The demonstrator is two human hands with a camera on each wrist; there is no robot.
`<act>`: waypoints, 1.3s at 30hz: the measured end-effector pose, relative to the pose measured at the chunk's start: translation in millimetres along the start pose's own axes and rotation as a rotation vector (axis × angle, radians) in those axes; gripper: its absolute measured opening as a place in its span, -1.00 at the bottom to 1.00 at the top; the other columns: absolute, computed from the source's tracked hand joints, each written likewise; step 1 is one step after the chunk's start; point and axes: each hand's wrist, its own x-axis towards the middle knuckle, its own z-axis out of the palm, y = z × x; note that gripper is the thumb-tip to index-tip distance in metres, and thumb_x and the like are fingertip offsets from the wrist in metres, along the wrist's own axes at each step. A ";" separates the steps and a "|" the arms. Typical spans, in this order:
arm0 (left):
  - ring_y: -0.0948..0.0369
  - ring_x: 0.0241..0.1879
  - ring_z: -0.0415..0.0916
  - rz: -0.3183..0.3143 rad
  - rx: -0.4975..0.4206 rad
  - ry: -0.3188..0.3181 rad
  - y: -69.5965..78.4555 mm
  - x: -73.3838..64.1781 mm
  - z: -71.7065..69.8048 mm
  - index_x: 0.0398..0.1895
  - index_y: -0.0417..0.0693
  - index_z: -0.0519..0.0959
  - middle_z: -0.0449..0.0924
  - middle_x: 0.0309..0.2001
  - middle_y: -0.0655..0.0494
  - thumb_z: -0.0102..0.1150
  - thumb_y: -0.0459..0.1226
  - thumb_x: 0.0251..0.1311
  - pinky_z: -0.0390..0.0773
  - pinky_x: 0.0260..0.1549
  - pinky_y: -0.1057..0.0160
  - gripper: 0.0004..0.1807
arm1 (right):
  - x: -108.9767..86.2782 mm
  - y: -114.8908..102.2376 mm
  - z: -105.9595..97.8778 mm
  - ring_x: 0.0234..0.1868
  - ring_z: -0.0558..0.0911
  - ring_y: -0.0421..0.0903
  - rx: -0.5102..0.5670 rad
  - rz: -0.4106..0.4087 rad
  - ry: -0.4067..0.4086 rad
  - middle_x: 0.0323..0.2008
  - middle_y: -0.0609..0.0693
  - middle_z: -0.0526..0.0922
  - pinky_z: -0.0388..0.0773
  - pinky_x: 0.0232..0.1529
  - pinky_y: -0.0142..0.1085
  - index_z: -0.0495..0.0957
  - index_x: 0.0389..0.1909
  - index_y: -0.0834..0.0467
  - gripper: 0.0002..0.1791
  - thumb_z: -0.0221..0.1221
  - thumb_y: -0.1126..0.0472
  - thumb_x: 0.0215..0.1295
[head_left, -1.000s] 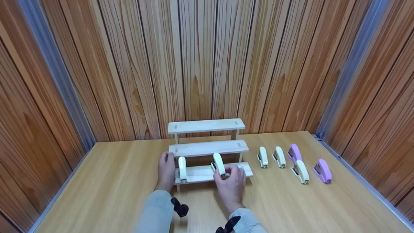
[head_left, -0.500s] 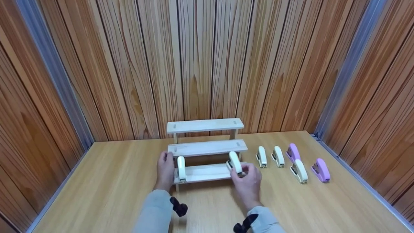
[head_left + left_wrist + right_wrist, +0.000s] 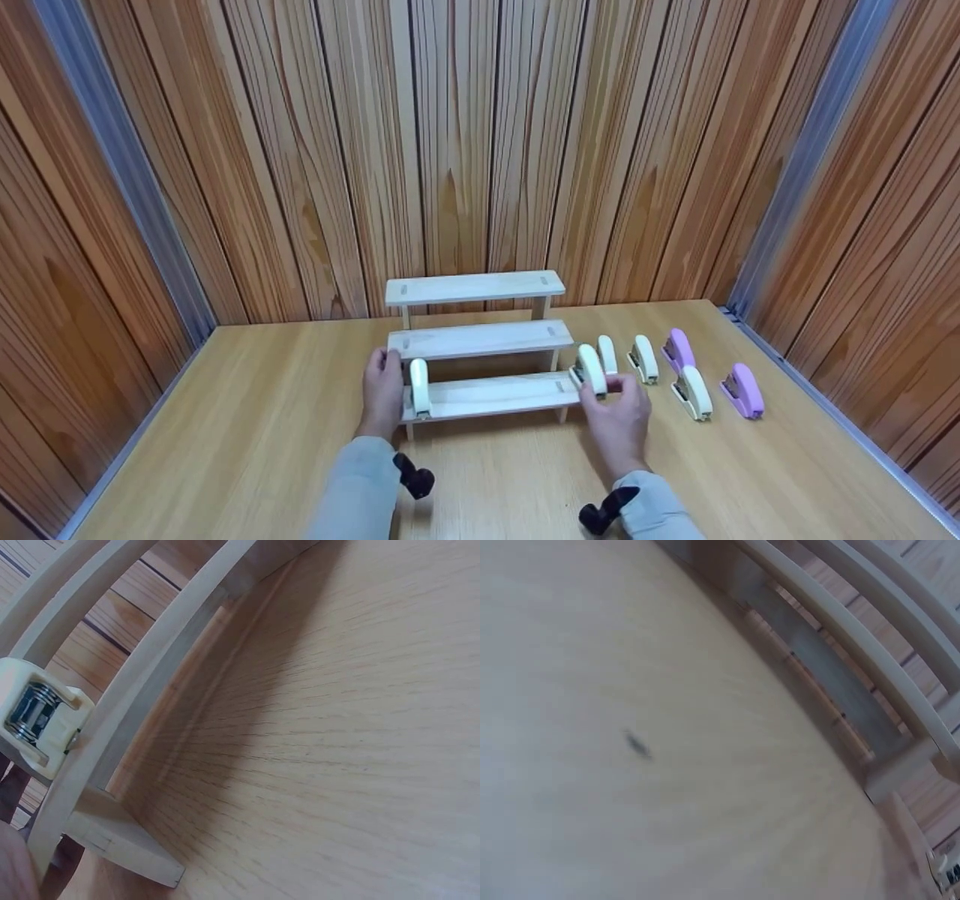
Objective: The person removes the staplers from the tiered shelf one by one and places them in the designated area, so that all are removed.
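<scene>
A three-tier wooden display shelf (image 3: 480, 340) stands on the table. My left hand (image 3: 383, 394) grips its left end; in the left wrist view the fingers (image 3: 67, 862) wrap the end of the lowest board. Beside that hand, a white stapler (image 3: 420, 388) stands on the lowest tier. My right hand (image 3: 619, 424) pinches another white stapler (image 3: 591, 369) between thumb and fingers, at the right end of the lowest tier. It partly covers a white stapler (image 3: 607, 352) behind it. The right hand does not show in the right wrist view.
Right of the shelf stand two more white staplers, one behind (image 3: 643, 360) and one nearer (image 3: 692, 393). Two purple staplers are there too, one at the back (image 3: 678, 349) and one far right (image 3: 742, 391). Wood-panelled walls (image 3: 457, 150) enclose the wooden table (image 3: 285, 405).
My right hand has moved right along the lowest tier with the white stapler, from past its middle to its right end. My left hand stays at the shelf's left end.
</scene>
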 end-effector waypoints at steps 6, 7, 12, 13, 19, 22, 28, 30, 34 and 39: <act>0.06 0.13 0.31 0.001 -0.004 -0.011 0.5 0.0 -1.1 0.08 -0.03 0.40 0.37 0.13 0.01 -0.27 -0.06 0.55 0.36 0.13 0.09 -0.67 | 8.2 11.8 -14.6 -0.11 0.45 0.06 0.006 0.063 -0.003 -0.14 0.13 0.50 0.31 -0.03 -0.15 0.46 -0.13 0.21 -0.62 0.40 0.18 0.14; 0.06 0.12 0.31 0.003 -0.006 -0.010 0.3 0.2 -1.2 0.08 -0.04 0.41 0.37 0.11 0.01 -0.27 -0.06 0.55 0.36 0.11 0.10 -0.67 | 9.3 13.7 -16.9 -0.11 0.45 0.06 0.004 0.074 -0.006 -0.14 0.12 0.49 0.32 -0.03 -0.15 0.45 -0.13 0.20 -0.63 0.39 0.18 0.16; 0.05 0.07 0.32 0.005 0.002 -0.009 0.0 0.5 -1.1 0.06 -0.04 0.41 0.36 0.06 -0.01 -0.27 -0.06 0.56 0.37 0.06 0.11 -0.67 | 15.7 22.3 -28.0 -0.12 0.45 0.04 0.001 0.093 0.005 -0.15 0.11 0.49 0.33 -0.05 -0.17 0.45 -0.13 0.19 -0.65 0.37 0.16 0.19; 0.05 0.09 0.32 0.002 0.002 -0.011 0.2 0.4 -1.3 0.07 -0.04 0.41 0.36 0.07 -0.01 -0.27 -0.05 0.55 0.37 0.08 0.09 -0.66 | 17.1 23.8 -30.0 -0.11 0.45 0.04 -0.002 0.096 0.010 -0.15 0.11 0.49 0.33 -0.05 -0.17 0.45 -0.12 0.19 -0.65 0.36 0.15 0.20; 0.06 0.17 0.30 -0.001 0.001 -0.017 1.4 0.0 -1.6 0.12 -0.03 0.40 0.37 0.16 0.01 -0.28 -0.05 0.55 0.36 0.19 0.05 -0.65 | 23.9 32.5 -40.7 -0.07 0.46 0.08 -0.040 0.091 0.035 -0.12 0.14 0.48 0.31 -0.03 -0.15 0.43 -0.09 0.23 -0.61 0.36 0.14 0.21; 0.06 0.14 0.29 0.006 -0.003 -0.016 0.6 0.3 -0.9 0.09 -0.04 0.41 0.37 0.15 0.01 -0.28 -0.06 0.55 0.34 0.15 0.08 -0.65 | 26.3 37.7 -44.3 -0.09 0.47 0.10 -0.066 0.056 0.064 -0.15 0.15 0.49 0.31 -0.03 -0.15 0.44 -0.13 0.25 -0.63 0.36 0.18 0.19; 0.05 0.22 0.29 0.010 -0.017 -0.017 0.2 -0.9 -0.5 0.16 -0.05 0.42 0.37 0.24 0.01 -0.28 -0.07 0.55 0.33 0.25 0.03 -0.62 | 28.2 43.9 -50.4 -0.09 0.46 0.10 -0.100 0.124 0.036 -0.10 0.17 0.50 0.29 -0.11 -0.15 0.43 -0.09 0.22 -0.58 0.37 0.10 0.20; 0.06 0.23 0.28 0.011 -0.020 -0.016 0.9 -1.2 -0.4 0.17 -0.05 0.41 0.37 0.25 0.01 -0.28 -0.07 0.56 0.32 0.27 0.02 -0.63 | 28.9 44.3 -51.0 -0.10 0.45 0.09 -0.109 0.153 0.020 -0.08 0.17 0.49 0.29 -0.14 -0.16 0.42 -0.08 0.20 -0.56 0.37 0.06 0.20; 0.06 0.26 0.28 0.009 -0.018 -0.018 2.1 -1.9 -0.8 0.17 -0.03 0.41 0.36 0.28 0.03 -0.27 -0.06 0.56 0.31 0.31 0.00 -0.63 | 31.3 45.5 -50.9 -0.11 0.45 0.09 -0.134 0.185 -0.002 -0.08 0.15 0.48 0.28 -0.15 -0.17 0.41 -0.07 0.19 -0.56 0.35 0.03 0.22; 0.04 0.34 0.25 -0.009 -0.013 -0.025 2.0 -2.5 -1.3 0.26 -0.02 0.39 0.32 0.35 0.02 -0.28 -0.05 0.57 0.28 0.38 -0.03 -0.59 | 32.7 47.4 -51.0 -0.13 0.45 0.09 -0.168 0.204 -0.024 -0.12 0.14 0.48 0.28 -0.18 -0.16 0.40 -0.06 0.19 -0.57 0.33 0.04 0.25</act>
